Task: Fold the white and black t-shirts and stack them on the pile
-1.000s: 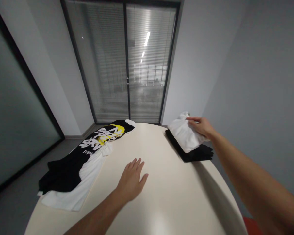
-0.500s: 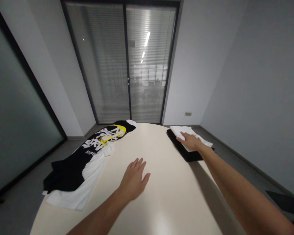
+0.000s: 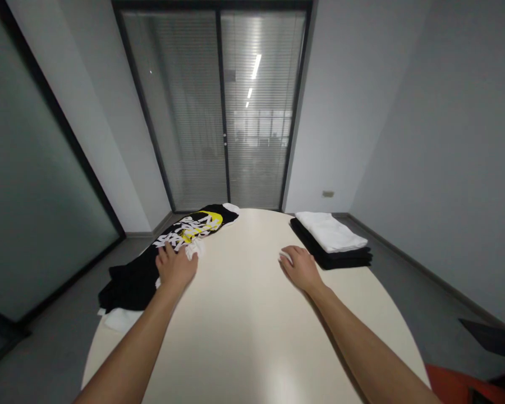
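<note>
At the left of the table lies a black T-shirt [image 3: 130,280] with white lettering and a yellow print, spread over white cloth [image 3: 120,320]. My left hand [image 3: 175,268] is over the edge of these shirts, fingers apart; whether it presses on the fabric I cannot tell. A folded stack stands at the right, a white folded garment [image 3: 330,231] on top of black folded garments [image 3: 340,258]. Just left of that stack, my right hand [image 3: 301,268] is low over the table, fingers loosely bent and apart, with no garment in it.
The pale round-edged table [image 3: 244,314] fills the middle. Behind it stands a glass door [image 3: 256,157] with blinds. A red chair [image 3: 454,384] shows at the lower right, with a dark object [image 3: 490,336] above it.
My right hand has left the white folded garment and come down to the table beside the stack. My left hand has moved left and forward to the black T-shirt.
</note>
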Tool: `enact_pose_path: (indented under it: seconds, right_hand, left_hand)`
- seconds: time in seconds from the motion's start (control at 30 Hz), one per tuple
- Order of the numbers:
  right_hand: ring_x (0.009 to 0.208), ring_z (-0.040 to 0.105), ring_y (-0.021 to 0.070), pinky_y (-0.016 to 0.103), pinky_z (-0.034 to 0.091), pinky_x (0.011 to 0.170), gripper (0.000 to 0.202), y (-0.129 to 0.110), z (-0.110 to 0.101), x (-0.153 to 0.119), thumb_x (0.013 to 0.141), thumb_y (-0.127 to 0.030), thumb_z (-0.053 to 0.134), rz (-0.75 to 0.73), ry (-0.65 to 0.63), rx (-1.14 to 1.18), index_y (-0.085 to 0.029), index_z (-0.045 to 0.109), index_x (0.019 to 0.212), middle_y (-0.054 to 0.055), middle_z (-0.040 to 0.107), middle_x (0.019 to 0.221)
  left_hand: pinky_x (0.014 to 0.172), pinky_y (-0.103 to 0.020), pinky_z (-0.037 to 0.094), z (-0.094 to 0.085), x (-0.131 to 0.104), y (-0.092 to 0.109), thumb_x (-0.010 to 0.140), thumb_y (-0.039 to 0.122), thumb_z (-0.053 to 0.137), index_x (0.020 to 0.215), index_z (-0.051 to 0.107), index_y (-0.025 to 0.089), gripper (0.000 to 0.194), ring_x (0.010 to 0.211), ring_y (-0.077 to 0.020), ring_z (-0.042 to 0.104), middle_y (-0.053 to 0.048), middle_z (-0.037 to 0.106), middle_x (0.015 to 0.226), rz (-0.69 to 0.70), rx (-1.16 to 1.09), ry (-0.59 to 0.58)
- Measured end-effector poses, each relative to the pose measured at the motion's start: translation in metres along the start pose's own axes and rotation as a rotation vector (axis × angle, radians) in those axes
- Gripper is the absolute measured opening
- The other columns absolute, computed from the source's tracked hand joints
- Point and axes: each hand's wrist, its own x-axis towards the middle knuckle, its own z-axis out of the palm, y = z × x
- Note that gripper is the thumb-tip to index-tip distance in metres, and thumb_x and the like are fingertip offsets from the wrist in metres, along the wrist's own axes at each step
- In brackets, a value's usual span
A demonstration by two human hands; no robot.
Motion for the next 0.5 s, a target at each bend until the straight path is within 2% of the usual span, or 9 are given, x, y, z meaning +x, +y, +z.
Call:
enact_pose_path:
  seconds: [0.07,0.13,0.23,0.33,0.43,0.5]
  right_hand:
    - [0.115,0.059,0.0257,0.036,0.040,0.099,0.029,0.006,0.001,-0.002,0.098,-0.035,0.049,-0.007,0.001,0.027,-0.020,0.068,0.114,0.009,0.069,0.121]
    - [0.114,0.060,0.0249,0.035,0.040,0.099,0.030,0.012,0.000,-0.002,0.099,-0.036,0.048,-0.002,-0.006,0.057,-0.020,0.070,0.111,0.009,0.070,0.119]
    - [0.110,0.063,0.0239,0.033,0.042,0.096,0.031,0.017,-0.002,-0.002,0.099,-0.037,0.047,0.019,-0.031,0.097,-0.020,0.072,0.106,0.009,0.072,0.114]
    - [0.107,0.064,0.0239,0.032,0.043,0.093,0.032,0.019,-0.002,-0.003,0.099,-0.038,0.047,0.029,-0.050,0.110,-0.020,0.073,0.102,0.008,0.073,0.111]
    - [0.105,0.064,0.0238,0.032,0.043,0.091,0.032,0.019,-0.002,-0.003,0.099,-0.039,0.047,0.023,-0.061,0.105,-0.021,0.073,0.101,0.008,0.073,0.110]
    - [0.104,0.065,0.0236,0.032,0.043,0.090,0.032,0.020,-0.003,-0.002,0.099,-0.039,0.047,0.022,-0.070,0.101,-0.021,0.073,0.100,0.008,0.073,0.109]
  left_hand:
    - [0.111,-0.059,0.029,0.008,0.012,-0.021,0.091,0.052,0.047,0.133,0.062,0.010,0.061,0.140,-0.0474,0.037,-0.028,0.038,0.154,-0.150,-0.018,-0.061]
    - [0.110,-0.059,0.030,0.015,0.018,-0.032,0.091,0.052,0.044,0.128,0.065,0.008,0.060,0.135,-0.0459,0.044,-0.029,0.047,0.146,-0.199,-0.034,-0.084]
    - [0.113,-0.061,0.025,0.021,0.019,-0.034,0.092,0.047,0.041,0.120,0.068,0.006,0.056,0.132,-0.0433,0.046,-0.027,0.055,0.139,-0.199,-0.050,-0.056]
    - [0.115,-0.063,0.022,0.022,0.020,-0.031,0.094,0.040,0.038,0.123,0.065,0.004,0.054,0.134,-0.0412,0.044,-0.026,0.055,0.139,-0.211,-0.068,-0.011]
    - [0.117,-0.061,0.021,0.018,0.020,-0.027,0.095,0.033,0.037,0.132,0.058,0.003,0.052,0.137,-0.0371,0.040,-0.025,0.050,0.143,-0.182,-0.109,0.106]
    - [0.119,-0.057,0.022,0.012,0.020,-0.023,0.096,0.030,0.038,0.136,0.055,0.004,0.051,0.136,-0.0346,0.042,-0.023,0.050,0.143,-0.078,-0.177,0.235]
